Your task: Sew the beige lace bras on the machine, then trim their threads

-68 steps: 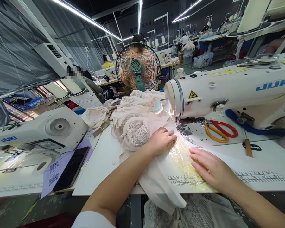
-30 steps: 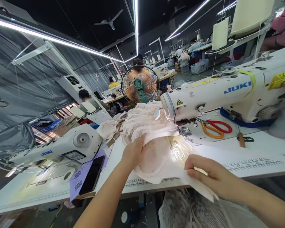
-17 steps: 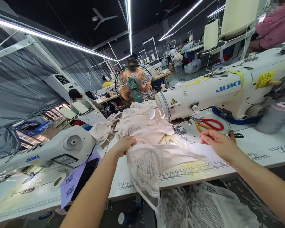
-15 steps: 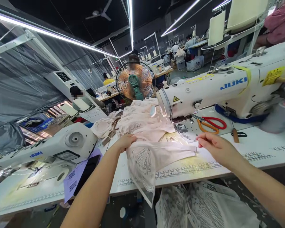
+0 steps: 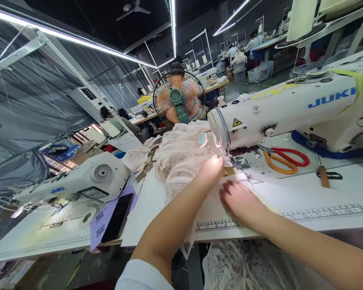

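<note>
A pale lace bra (image 5: 210, 207) lies across the front of the sewing table, partly hidden under my forearms. My left hand (image 5: 211, 170) is closed on its fabric, close to the needle area of the sewing machine (image 5: 242, 121). Just to the right and nearer me, my right hand (image 5: 240, 201) has its fingers curled down on the bra's band, beside the machine's presser foot. Both sets of fingertips are partly hidden. A heap of similar lace pieces (image 5: 178, 149) lies behind my left hand.
Orange-and-red-handled scissors (image 5: 282, 161) and a wooden-handled tool (image 5: 323, 177) lie right of the needle. On the left are a second sewing machine (image 5: 93, 173) and a phone (image 5: 117, 217) on purple paper. A fan (image 5: 179, 96) stands behind the table. More lace fabric (image 5: 248, 266) hangs below the edge.
My left hand has moved right and forward to the needle area. My right hand has come left, so the band is no longer stretched wide between them. The view has shifted slightly left.
</note>
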A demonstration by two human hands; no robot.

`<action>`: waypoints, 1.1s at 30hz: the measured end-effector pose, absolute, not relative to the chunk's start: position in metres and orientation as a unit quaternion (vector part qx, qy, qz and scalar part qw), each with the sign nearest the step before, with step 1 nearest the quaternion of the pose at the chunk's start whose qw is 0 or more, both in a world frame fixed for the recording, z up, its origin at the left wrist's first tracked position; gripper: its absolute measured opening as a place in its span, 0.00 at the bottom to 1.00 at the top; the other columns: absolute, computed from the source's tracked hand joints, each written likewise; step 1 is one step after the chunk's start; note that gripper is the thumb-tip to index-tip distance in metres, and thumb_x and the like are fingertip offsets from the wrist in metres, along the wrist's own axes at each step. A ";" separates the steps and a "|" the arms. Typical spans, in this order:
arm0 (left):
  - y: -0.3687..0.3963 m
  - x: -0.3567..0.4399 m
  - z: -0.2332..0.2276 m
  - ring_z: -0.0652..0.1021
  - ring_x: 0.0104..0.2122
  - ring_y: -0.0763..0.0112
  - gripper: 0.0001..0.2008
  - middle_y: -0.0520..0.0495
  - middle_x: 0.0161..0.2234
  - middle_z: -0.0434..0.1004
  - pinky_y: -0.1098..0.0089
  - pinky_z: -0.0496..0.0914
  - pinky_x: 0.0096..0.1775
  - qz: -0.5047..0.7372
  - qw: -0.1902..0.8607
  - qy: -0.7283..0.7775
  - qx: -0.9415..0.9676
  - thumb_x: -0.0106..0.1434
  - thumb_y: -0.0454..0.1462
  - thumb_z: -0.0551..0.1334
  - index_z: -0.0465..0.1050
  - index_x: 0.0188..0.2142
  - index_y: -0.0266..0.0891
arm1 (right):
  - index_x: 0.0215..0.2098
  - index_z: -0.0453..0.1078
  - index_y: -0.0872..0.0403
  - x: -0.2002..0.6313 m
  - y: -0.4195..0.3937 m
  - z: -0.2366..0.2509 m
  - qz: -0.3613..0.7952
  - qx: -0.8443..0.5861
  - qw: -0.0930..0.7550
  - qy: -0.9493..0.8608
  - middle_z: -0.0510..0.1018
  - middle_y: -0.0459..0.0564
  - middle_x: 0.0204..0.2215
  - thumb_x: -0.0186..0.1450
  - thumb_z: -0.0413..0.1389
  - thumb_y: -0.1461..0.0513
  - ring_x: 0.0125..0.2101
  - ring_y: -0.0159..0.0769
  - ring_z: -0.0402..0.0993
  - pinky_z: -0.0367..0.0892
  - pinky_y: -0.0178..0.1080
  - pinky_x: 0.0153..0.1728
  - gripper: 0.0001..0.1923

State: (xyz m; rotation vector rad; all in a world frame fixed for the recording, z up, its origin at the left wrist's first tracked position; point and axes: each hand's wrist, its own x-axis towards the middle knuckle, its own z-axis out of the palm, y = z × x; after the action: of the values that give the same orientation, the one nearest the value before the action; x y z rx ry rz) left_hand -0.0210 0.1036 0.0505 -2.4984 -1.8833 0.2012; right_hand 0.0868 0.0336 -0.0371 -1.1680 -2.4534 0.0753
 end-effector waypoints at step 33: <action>0.090 -0.029 -0.013 0.72 0.46 0.61 0.14 0.42 0.45 0.74 0.64 0.68 0.50 -0.082 0.077 -0.387 -0.915 0.65 0.39 0.50 0.71 0.40 0.33 | 0.45 0.69 0.61 0.150 0.049 -0.057 -0.069 -0.283 0.306 -0.907 0.76 0.60 0.46 0.65 0.44 0.64 0.48 0.47 0.70 0.66 0.50 0.49 0.16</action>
State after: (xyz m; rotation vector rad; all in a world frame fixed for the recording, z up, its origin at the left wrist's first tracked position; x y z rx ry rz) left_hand -0.0287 0.0896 -0.0132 -2.7419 -1.1608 -0.2451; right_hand 0.1498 0.0487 -0.0566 -0.7480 -2.4001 -0.1830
